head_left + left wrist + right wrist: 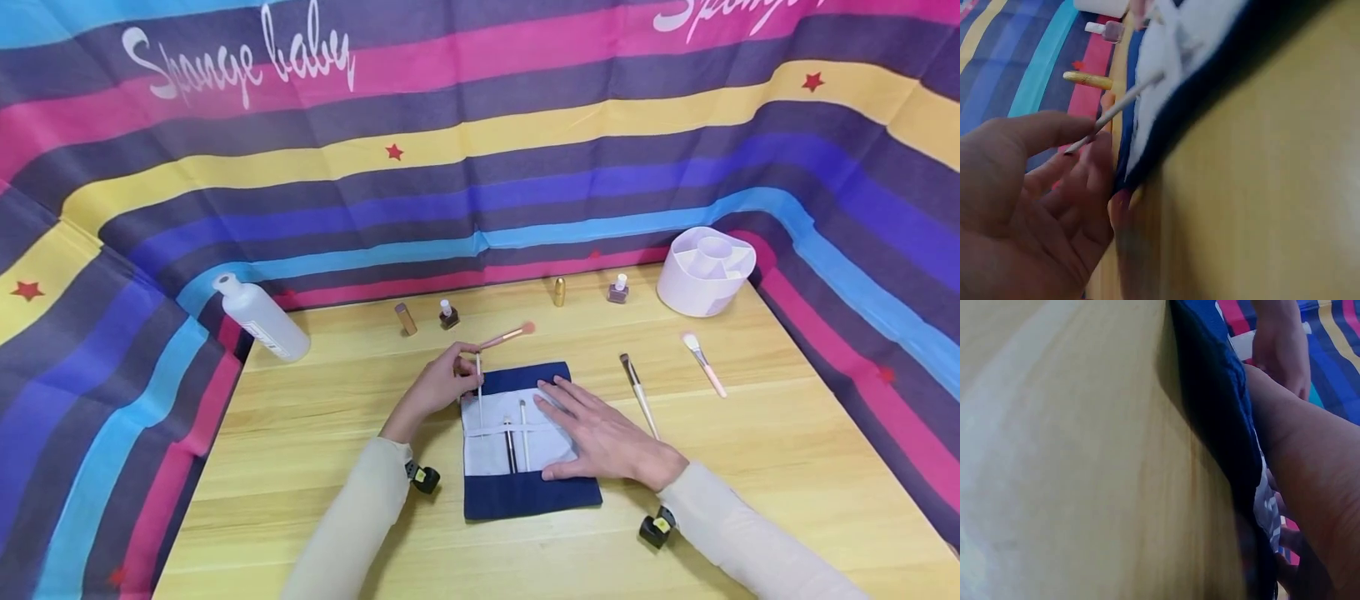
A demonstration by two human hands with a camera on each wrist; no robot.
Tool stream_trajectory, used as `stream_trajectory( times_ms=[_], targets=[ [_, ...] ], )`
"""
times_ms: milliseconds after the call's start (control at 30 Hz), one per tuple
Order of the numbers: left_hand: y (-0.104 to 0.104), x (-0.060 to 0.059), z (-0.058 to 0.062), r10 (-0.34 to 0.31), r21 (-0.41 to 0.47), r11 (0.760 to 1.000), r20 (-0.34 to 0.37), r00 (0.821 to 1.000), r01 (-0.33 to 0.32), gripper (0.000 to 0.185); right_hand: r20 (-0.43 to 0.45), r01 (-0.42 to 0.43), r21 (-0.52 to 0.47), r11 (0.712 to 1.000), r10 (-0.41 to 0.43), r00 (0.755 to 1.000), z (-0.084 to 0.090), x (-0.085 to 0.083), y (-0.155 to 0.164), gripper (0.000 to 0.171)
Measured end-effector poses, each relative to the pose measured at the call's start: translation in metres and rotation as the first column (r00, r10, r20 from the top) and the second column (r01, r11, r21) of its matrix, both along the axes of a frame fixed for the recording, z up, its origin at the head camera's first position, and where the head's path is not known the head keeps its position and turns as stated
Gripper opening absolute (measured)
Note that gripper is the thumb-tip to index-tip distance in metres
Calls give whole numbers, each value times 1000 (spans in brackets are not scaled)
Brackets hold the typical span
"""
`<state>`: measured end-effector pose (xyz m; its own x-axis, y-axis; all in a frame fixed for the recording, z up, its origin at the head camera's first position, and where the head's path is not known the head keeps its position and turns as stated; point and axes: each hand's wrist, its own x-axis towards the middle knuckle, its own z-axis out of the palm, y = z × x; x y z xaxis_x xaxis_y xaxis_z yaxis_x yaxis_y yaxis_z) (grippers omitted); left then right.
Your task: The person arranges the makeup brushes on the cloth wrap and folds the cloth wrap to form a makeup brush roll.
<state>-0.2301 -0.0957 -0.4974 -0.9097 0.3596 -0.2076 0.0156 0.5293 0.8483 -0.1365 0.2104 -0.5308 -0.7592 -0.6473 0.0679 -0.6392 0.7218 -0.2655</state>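
Now, thin brush [478, 377] pinched by left fingers [459, 360] (upright)

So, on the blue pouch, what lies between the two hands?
Head view: two brushes tucked under the pouch's white band, between the left hand pinching a thin white brush and the flat right hand.

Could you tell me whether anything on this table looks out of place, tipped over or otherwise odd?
The white bottle lies on its side at the table's far left corner, while the small nail polish bottles stand upright. Three brushes lie loose at different angles beside the blue brush roll. Nothing looks spilled or damaged.
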Motion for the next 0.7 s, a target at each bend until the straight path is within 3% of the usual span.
stream_trajectory(
  times_ms=[267, 367, 467, 700],
  targets=[
    [-9, 29, 2, -136, -143, 982, -79, 988, 124, 30, 11, 7, -3, 1000, -7, 1000, 3, 0, -1, 112],
    [-9, 38, 2, -189, -257, 954, -128, 974, 152, 25, 20, 10, -5, 1000, -10, 1000, 4, 0, -1, 112],
    [-10, 45, 2, -251, -372, 912, -170, 953, 173, 25, 32, 10, -4, 1000, -10, 999, 4, 0, -1, 112],
    [-12, 53, 7, -326, -471, 864, -252, 911, 179, 36, 29, 13, 6, 1000, -14, 999, 4, 1, -2, 113]
  ],
)
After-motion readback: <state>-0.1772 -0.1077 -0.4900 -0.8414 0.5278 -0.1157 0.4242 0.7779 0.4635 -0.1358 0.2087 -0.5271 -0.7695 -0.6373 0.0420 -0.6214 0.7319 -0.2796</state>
